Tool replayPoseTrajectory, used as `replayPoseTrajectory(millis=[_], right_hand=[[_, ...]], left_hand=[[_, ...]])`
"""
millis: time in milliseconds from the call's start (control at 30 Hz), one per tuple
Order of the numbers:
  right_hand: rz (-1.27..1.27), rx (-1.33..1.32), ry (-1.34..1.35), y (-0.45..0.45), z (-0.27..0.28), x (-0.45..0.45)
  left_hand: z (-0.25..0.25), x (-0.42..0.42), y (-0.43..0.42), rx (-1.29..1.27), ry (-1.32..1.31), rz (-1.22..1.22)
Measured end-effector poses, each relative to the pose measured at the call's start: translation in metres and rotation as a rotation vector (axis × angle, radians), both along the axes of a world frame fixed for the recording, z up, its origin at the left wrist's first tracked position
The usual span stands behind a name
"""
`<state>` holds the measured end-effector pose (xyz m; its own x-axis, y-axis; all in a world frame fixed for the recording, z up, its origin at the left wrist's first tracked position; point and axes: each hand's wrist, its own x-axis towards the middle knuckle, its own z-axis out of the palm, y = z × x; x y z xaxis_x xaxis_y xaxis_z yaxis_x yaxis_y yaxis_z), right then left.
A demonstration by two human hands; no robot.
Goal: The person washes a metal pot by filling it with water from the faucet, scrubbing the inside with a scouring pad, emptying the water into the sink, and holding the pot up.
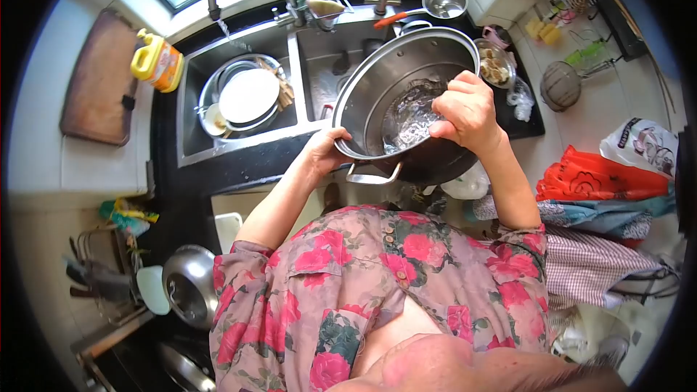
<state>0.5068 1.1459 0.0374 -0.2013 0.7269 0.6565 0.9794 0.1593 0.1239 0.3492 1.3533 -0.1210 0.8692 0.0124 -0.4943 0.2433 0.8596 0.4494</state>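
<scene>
A large deep metal pot (pixel 363 112) is tilted at the front edge of the sink, with clear water (pixel 410 120) swirling inside it. My left hand (pixel 327 149) grips the left side of its rim, fingers wrapped over the edge. Above the pot's right side is my right hand (pixel 468 112), its fingers curled together; whatever they may hold is hidden. One looped handle (pixel 374 174) of the pot faces me. In the left sink basin, a white plate (pixel 249 96) rests on a stack of bowls beneath the running faucet (pixel 215 9).
A yellow jug (pixel 156 62) stands left of the sink. Behind the pot lie a small saucepan (pixel 444 1) and a bowl of food pieces (pixel 495 67). Red bags (pixel 588 178) hang at the right. A metal wok (pixel 190 287) sits at the lower left.
</scene>
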Motion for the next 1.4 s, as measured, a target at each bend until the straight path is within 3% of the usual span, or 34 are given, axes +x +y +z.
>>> replayPoseTrajectory(millis=[233,333,367,433,467,500,567,600,667,800,833,900,967,1033,1067,1100,1167,1300,1400], right_hand=[[-0.157,-0.043,0.024,-0.003,-0.003,0.005],[-0.182,-0.005,0.034,0.0,-0.007,-0.002],[-0.195,-0.007,0.037,0.002,-0.006,-0.006],[-0.214,-0.037,0.008,0.009,-0.003,-0.018],[-0.216,-0.066,0.012,0.013,0.0,-0.025],[-0.21,-0.061,0.004,0.017,-0.002,-0.028],[-0.22,-0.052,-0.007,0.026,-0.004,-0.029],[-0.22,-0.052,-0.011,0.027,-0.004,-0.029],[-0.231,-0.049,-0.005,0.029,-0.004,-0.031],[-0.29,-0.04,-0.018,0.029,-0.005,-0.038],[-0.286,-0.044,-0.016,0.031,-0.005,-0.037],[-0.283,-0.025,-0.014,0.03,-0.005,-0.034],[-0.281,-0.072,0.011,0.026,-0.005,-0.03],[-0.228,-0.056,0.021,0.027,-0.005,-0.027],[-0.225,-0.059,0.022,0.028,-0.006,-0.027],[-0.212,-0.058,0.02,0.031,-0.006,-0.028],[-0.2,-0.062,0.016,0.033,-0.007,-0.028],[-0.193,-0.081,0.025,0.031,-0.006,-0.026],[-0.215,-0.082,0.031,0.028,-0.005,-0.026]], left_hand=[[-0.028,0.046,0.008,-0.162,-0.053,-0.205],[-0.012,0.052,0.024,0.025,-0.051,-0.302],[0.009,0.047,0.029,0.159,-0.042,-0.306],[-0.007,0.059,0.046,0.397,-0.085,-0.382],[-0.042,0.072,0.056,0.732,-0.048,-0.331],[-0.036,0.08,0.063,1.039,0.015,-0.392],[-0.014,0.098,0.071,1.488,0.006,-0.632],[-0.016,0.104,0.069,1.489,0.003,-0.629],[-0.026,0.118,0.065,1.997,0.036,-0.546],[-0.048,0.138,0.076,1.691,0.032,-0.304],[-0.054,0.139,0.078,1.686,0.037,-0.304],[-0.05,0.139,0.08,1.272,-0.054,-0.473],[-0.036,0.136,0.083,1.406,-0.097,-0.601],[-0.024,0.134,0.09,1.765,-0.265,-0.772],[-0.029,0.144,0.088,1.941,-0.184,-0.705],[-0.03,0.151,0.083,1.941,-0.184,-0.702],[-0.034,0.162,0.069,2.156,-0.186,-0.304],[-0.027,0.181,0.046,2.22,-0.134,-0.52],[-0.026,0.183,0.039,2.186,0.008,-0.423]])
